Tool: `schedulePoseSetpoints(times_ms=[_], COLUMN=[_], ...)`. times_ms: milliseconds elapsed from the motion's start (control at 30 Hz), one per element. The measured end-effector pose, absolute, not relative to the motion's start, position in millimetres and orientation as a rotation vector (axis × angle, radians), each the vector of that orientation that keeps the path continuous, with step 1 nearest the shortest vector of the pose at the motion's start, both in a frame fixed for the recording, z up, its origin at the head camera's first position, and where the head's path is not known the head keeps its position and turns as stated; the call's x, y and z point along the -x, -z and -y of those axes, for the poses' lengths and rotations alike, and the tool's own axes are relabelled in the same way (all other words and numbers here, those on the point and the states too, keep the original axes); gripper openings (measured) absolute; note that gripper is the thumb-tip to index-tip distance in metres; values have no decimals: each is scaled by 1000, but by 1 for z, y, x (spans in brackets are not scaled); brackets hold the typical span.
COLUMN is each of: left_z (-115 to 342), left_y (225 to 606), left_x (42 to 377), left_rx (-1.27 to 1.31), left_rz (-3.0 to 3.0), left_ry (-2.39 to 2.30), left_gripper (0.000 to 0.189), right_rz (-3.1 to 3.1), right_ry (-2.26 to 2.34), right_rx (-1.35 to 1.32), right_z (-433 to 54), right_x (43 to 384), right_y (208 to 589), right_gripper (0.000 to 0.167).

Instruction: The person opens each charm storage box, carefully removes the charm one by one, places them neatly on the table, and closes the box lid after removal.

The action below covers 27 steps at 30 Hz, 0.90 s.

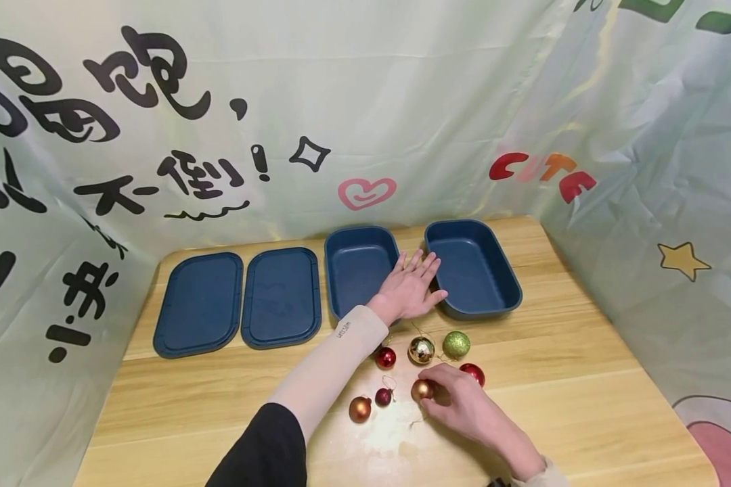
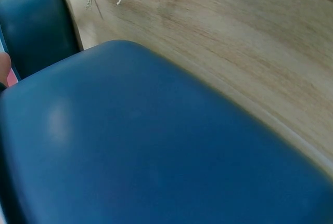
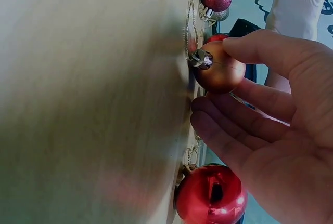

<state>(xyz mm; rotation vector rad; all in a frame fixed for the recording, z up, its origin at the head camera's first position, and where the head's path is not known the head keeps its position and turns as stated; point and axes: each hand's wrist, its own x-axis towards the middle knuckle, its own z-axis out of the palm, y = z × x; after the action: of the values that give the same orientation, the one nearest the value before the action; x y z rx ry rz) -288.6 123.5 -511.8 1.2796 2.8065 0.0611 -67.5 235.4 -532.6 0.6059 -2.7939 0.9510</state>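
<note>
My right hand pinches a matte copper Christmas ball between thumb and fingers, low over the table. In the right wrist view the copper ball shows its silver cap and gold string. A shiny red ball lies just beyond that hand. My left hand is spread with straight fingers, palm down, across the gap between two blue boxes. Its fingertips overlap the rims of the left box and the right box. A blue box wall fills most of the left wrist view.
Near the right hand lie a gold ball, a green glitter ball, a red ball, a small dark red ball and another copper ball. Two flat blue lids lie at the left. Printed cloth hangs behind the table.
</note>
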Motion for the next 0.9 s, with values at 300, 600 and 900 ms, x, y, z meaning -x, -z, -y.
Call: schedulePoseSetpoints(times_ms=[300, 600, 900], left_z=[-124, -123, -112], left_y=[513, 510, 500], left_x=[289, 289, 295], left_rx=[-1285, -1278, -1288], left_rz=[-2807, -2791, -2746], left_ry=[-57, -96, -250], left_gripper=[80, 79, 81], right_rz=[2787, 2696, 2672], right_ry=[-925, -948, -995], right_rx=[-620, -641, -595], right_z=[-237, -239, -246], right_x=[68, 71, 77], right_y=[531, 521, 511], right_gripper=[40, 42, 42])
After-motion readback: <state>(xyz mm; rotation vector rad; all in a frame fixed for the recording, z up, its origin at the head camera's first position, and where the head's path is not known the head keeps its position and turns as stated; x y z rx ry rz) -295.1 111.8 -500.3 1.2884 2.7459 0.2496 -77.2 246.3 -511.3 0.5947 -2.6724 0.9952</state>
